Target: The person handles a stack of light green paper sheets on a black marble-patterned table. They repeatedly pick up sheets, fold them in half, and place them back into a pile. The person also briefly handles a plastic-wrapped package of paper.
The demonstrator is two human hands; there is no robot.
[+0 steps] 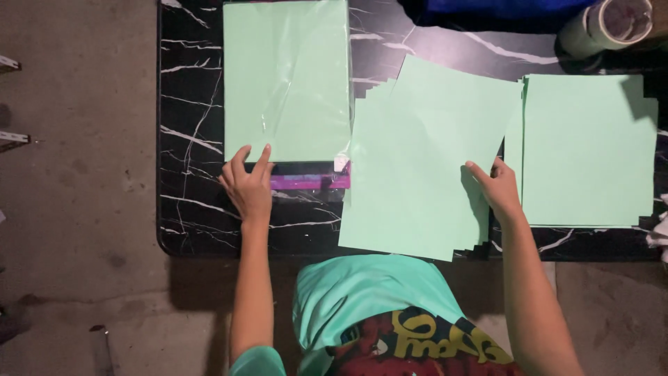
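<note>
My left hand (247,184) rests with fingers spread on the near edge of a clear plastic pack of mint-green paper (285,80) at the table's left. My right hand (497,186) pinches the right edge of the top sheet of a fanned pile of green sheets (417,160) in the middle. That sheet sits tilted across the pile. A neat stack of green sheets (588,150) lies to the right.
The paper lies on a black marble-patterned table (191,202) with a rounded near-left corner. A roll of tape (612,24) and blue material (501,8) sit at the far right edge. Grey concrete floor (76,174) spreads to the left.
</note>
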